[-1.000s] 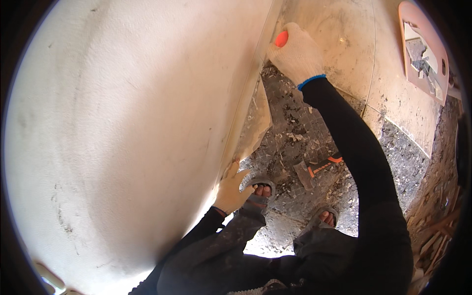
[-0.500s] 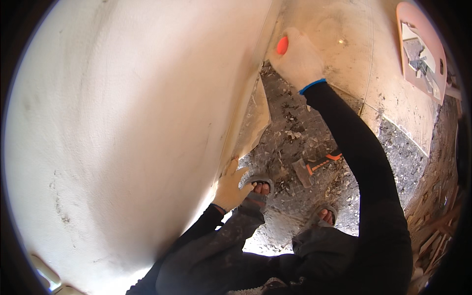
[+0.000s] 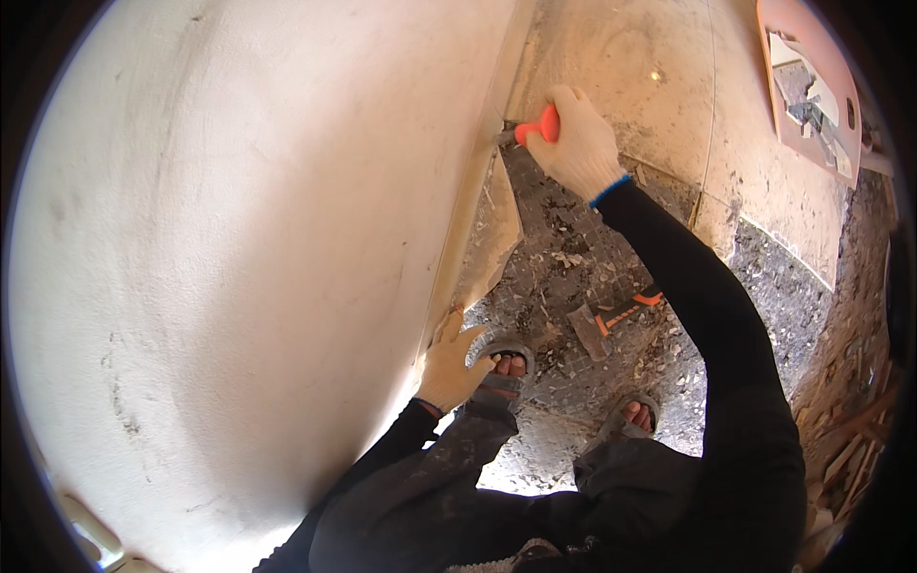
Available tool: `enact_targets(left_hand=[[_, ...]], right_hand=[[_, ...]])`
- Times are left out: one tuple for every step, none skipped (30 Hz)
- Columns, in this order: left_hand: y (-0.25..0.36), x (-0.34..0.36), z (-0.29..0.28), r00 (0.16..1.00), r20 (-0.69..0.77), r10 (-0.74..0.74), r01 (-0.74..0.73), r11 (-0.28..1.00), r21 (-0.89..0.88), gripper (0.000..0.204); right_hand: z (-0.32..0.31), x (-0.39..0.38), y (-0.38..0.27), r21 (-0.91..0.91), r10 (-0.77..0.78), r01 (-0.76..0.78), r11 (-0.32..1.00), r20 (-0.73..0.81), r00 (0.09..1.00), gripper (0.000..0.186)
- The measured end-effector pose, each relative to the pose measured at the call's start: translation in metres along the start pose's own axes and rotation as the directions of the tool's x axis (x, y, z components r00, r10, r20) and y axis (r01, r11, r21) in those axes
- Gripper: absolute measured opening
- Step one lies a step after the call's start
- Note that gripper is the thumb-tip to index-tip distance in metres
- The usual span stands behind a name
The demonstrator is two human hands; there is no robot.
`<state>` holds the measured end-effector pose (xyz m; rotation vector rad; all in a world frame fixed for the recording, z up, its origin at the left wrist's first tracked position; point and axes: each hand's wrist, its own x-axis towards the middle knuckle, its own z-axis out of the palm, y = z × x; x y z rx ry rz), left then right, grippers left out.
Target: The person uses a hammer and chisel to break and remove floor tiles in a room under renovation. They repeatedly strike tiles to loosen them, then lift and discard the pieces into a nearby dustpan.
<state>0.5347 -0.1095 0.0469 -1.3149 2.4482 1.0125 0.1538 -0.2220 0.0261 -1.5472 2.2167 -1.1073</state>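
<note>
My right hand, in a cream knit glove with a blue cuff, is closed around the orange-red handle of a small tool. A short dark part of this tool points at the foot of the wall, by the edge of the floor tiles; its exact kind is unclear. Nearer to me, my left hand, also gloved, rests low beside the wall with thumb and fingers apart, holding nothing. Between the hands a broken piece of tile lies along the wall. A hammer with a black and orange handle lies on the rubble-strewn floor.
A pale wall fills the left side. Dusty tiles cover the floor ahead. At the upper right stands a pink container with tile fragments. Wood scraps lie at the right; my sandalled feet are near the hammer.
My right hand has come slightly nearer to me and turned, so more of the orange-red handle and its dark end shows. The left hand stays in place.
</note>
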Motion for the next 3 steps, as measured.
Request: enact_targets(left_hand=[[0.000, 0.000, -0.001, 1.000, 0.013, -0.012, 0.012, 1.000, -0.027, 0.060], [0.000, -0.001, -0.002, 1.000, 0.022, -0.021, 0.021, 0.999, -0.043, 0.060], [0.000, 0.000, -0.002, 0.999, 0.025, -0.028, 0.029, 0.998, -0.051, 0.061]], right_hand=[[0.003, -0.008, 0.007, 0.059, -0.034, 0.035, 0.998, -0.007, 0.999, 0.035], [0.004, -0.016, 0.016, 0.024, -0.081, 0.079, 0.997, 0.073, 0.994, 0.032], [0.004, -0.024, 0.026, 0.003, -0.136, 0.137, 0.991, 0.139, 0.981, 0.029]])
